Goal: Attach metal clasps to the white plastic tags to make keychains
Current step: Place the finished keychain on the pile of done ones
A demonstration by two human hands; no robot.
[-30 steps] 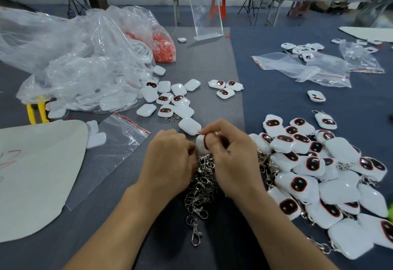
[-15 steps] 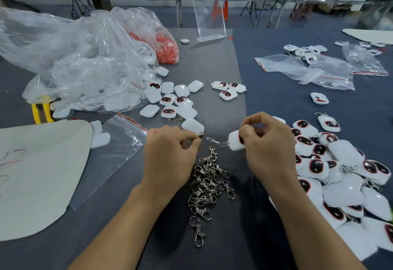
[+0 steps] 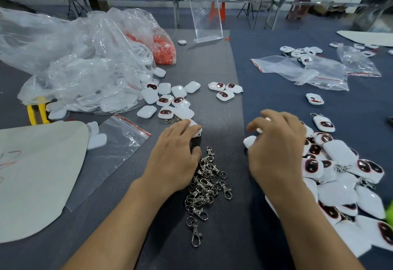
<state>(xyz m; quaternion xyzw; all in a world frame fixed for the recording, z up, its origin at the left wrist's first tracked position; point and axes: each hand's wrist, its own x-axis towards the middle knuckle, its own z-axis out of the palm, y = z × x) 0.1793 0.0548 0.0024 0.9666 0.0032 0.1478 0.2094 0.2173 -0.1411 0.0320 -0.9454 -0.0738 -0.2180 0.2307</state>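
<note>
A heap of metal clasps (image 3: 204, 182) lies between my two hands on the grey mat. My left hand (image 3: 176, 159) lies flat, its straight fingers resting on a white plastic tag (image 3: 196, 128) at the near edge of a loose group of tags (image 3: 170, 101). My right hand (image 3: 276, 142) is blurred and hovers with spread, relaxed fingers at the left edge of the pile of tags with clasps (image 3: 340, 174). One white tag (image 3: 249, 141) shows beside its thumb; I see no grip on it.
A big clear plastic bag of white tags (image 3: 74, 67) and a bag of orange parts (image 3: 163, 50) fill the far left. An acrylic stand (image 3: 207, 18) is at the back, zip bags (image 3: 297, 72) at right, a zip bag (image 3: 112, 152) and white sheet (image 3: 32, 174) at left.
My hands have parted. The right hand carried the tag with its clasp rightward to the pile and spread its fingers. The left hand let go of the clasp and reached forward onto a loose tag.
</note>
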